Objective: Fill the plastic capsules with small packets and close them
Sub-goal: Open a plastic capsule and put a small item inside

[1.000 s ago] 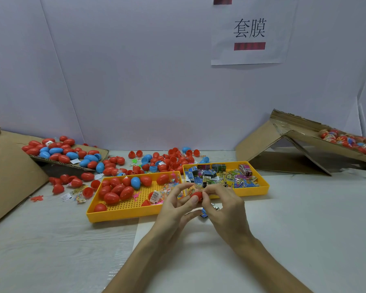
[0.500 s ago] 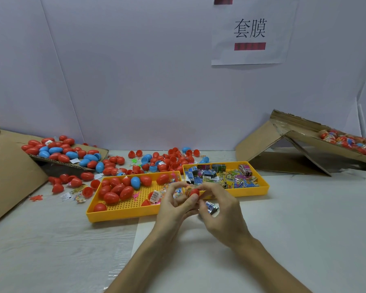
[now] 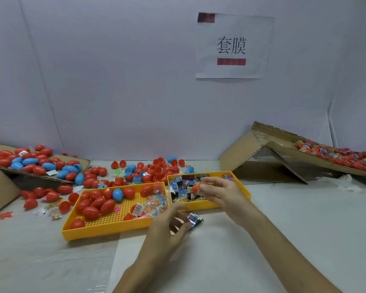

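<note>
My right hand (image 3: 222, 195) pinches a red capsule (image 3: 195, 188) at its fingertips, held over the near edge of the right yellow tray (image 3: 247, 194) of packets. My left hand (image 3: 167, 227) hangs blurred above the table (image 3: 304, 218), fingers loose and spread, gripping nothing. A shiny packet (image 3: 195, 219) lies on the table just beside those fingers, in front of both trays. More capsules fill the left yellow tray (image 3: 106, 231).
</note>
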Action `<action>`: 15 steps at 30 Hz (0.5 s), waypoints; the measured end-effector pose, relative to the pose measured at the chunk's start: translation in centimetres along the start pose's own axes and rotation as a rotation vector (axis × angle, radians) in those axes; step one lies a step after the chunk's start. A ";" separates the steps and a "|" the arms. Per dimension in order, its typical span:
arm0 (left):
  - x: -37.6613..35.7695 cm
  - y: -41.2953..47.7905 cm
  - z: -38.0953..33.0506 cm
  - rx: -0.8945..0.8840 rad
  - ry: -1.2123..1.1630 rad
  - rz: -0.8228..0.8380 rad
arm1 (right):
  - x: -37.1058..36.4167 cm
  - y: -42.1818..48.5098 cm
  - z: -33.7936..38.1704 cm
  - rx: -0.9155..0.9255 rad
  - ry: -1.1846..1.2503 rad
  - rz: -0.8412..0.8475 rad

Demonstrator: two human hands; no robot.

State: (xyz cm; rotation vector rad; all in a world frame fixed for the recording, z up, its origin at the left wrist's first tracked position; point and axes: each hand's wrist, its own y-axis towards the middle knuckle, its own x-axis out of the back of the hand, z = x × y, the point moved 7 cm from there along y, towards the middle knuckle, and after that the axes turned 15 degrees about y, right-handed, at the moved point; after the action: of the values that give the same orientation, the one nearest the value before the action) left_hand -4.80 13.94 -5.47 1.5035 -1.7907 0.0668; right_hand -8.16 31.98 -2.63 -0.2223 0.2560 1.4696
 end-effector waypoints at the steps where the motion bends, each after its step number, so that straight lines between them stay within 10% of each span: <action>1: -0.3 -0.1 -0.2 -0.047 0.068 0.024 | 0.5 0.8 1.0 -0.055 0.143 0.019; 7: -0.9 -0.2 -0.7 -0.152 0.198 0.046 | 8.2 5.7 11.5 0.177 0.922 -0.226; 15: -1.0 -0.3 -1.0 -0.210 0.332 0.055 | 5.6 2.6 0.9 0.089 0.056 -0.257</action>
State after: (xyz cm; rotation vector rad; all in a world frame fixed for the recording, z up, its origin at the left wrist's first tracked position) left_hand -3.97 15.16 -5.46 1.2156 -1.5215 0.1433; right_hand -10.28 37.86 -3.43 -0.2165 0.3249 1.1962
